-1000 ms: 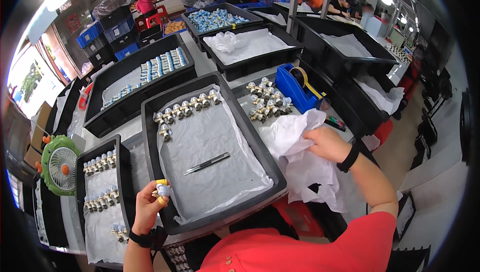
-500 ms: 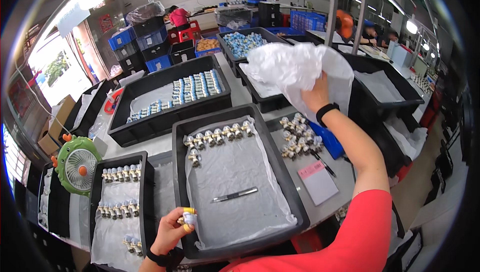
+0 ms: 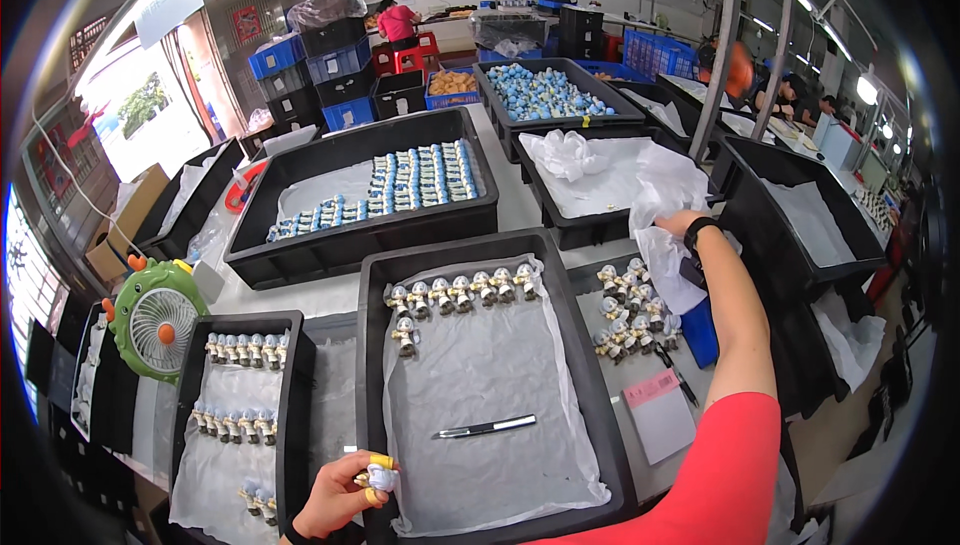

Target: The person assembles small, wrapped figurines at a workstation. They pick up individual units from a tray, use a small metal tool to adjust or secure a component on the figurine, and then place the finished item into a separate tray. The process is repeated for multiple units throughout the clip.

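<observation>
My left hand (image 3: 338, 497), with yellow covers on thumb and fingertip, pinches a small white-haired figurine (image 3: 379, 479) at the near left corner of a black tray (image 3: 606, 415). The tray is lined with thin white paper; a row of similar figurines (image 3: 461, 291) stands at its far end, one more (image 3: 405, 336) below the row. A black-and-silver pen (image 3: 485, 428) lies across the liner. Over to the right, my right hand (image 3: 680, 224) is closed on a crumpled white paper sheet (image 3: 672, 270), which hangs beside a loose pile of figurines (image 3: 632, 310).
On the left are a smaller tray (image 3: 300, 365) holding figurine rows and a green fan (image 3: 158, 320). Farther back sit a tray (image 3: 350, 257) of blue-and-white pieces and a paper-lined tray (image 3: 580, 230). A notepad (image 3: 660, 423) and blue bin (image 3: 702, 333) lie right.
My right hand has lowered the white sheet from above the back tray toward the right, beside the figurine pile. My left hand still holds its figurine. The whole view has shifted slightly.
</observation>
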The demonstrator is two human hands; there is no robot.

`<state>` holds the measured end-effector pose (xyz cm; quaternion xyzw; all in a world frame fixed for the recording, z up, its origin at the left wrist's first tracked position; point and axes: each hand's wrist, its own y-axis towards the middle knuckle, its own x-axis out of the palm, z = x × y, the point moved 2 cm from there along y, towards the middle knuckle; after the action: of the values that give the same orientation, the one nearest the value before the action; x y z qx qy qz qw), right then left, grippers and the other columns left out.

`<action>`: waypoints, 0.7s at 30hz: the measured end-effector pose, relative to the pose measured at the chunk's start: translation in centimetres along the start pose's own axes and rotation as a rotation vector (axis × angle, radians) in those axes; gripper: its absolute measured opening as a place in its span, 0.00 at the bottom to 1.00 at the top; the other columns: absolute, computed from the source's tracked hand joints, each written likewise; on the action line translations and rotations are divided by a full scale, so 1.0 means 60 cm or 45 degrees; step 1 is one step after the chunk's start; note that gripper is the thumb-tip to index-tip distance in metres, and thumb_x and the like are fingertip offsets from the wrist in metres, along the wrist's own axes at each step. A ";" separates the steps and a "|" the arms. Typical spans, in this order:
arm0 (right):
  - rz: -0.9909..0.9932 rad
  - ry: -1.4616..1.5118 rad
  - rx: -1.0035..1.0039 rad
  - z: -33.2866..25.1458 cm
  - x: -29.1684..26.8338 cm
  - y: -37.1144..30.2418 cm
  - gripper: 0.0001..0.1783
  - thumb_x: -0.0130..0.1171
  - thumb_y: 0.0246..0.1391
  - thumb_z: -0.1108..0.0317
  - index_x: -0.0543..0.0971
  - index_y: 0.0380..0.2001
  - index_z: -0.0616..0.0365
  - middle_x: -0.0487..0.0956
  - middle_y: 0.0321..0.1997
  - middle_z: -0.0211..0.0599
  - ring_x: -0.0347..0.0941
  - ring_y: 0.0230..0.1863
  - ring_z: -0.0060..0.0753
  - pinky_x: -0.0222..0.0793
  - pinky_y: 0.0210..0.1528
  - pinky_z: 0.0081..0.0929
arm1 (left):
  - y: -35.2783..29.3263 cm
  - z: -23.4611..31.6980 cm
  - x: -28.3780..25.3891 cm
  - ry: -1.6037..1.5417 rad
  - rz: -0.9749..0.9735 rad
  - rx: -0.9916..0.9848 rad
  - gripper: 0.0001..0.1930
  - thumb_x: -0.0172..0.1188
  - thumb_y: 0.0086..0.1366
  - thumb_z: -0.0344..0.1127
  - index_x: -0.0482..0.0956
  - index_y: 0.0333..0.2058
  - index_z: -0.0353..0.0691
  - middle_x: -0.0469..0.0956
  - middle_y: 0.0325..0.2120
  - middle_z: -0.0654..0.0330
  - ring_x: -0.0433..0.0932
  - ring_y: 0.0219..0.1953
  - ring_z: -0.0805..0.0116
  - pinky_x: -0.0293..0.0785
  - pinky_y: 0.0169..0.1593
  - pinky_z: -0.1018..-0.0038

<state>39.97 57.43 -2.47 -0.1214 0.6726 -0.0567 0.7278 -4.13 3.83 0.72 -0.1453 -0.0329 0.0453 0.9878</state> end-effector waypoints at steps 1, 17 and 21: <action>-0.001 -0.069 -0.029 -0.022 -0.023 -0.041 0.43 0.43 0.51 0.31 0.75 0.50 0.63 0.71 0.56 0.55 0.67 0.59 0.50 0.59 0.61 0.35 | -0.004 -0.002 -0.002 0.003 -0.020 0.010 0.18 0.67 0.53 0.26 0.77 0.43 0.32 0.73 0.36 0.65 0.73 0.33 0.80 0.73 0.36 0.84; 0.420 -0.209 -0.081 -0.042 -0.033 -0.128 0.13 0.50 0.50 0.72 0.79 0.37 0.61 0.79 0.41 0.51 0.76 0.45 0.51 0.73 0.46 0.42 | 0.007 -0.005 0.005 0.045 -0.193 0.136 0.19 0.65 0.54 0.22 0.76 0.46 0.33 0.73 0.40 0.63 0.74 0.41 0.77 0.72 0.45 0.81; 0.777 0.073 0.082 -0.018 -0.026 -0.071 0.18 0.56 0.48 0.63 0.78 0.39 0.65 0.79 0.40 0.55 0.76 0.43 0.55 0.71 0.48 0.43 | 0.003 0.001 0.005 0.016 -0.182 0.085 0.18 0.64 0.56 0.23 0.76 0.47 0.34 0.73 0.40 0.65 0.73 0.41 0.79 0.71 0.44 0.82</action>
<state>39.13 53.57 0.03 0.1111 0.6960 0.1397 0.6955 -3.87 4.03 0.73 -0.1097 -0.0356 -0.0250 0.9930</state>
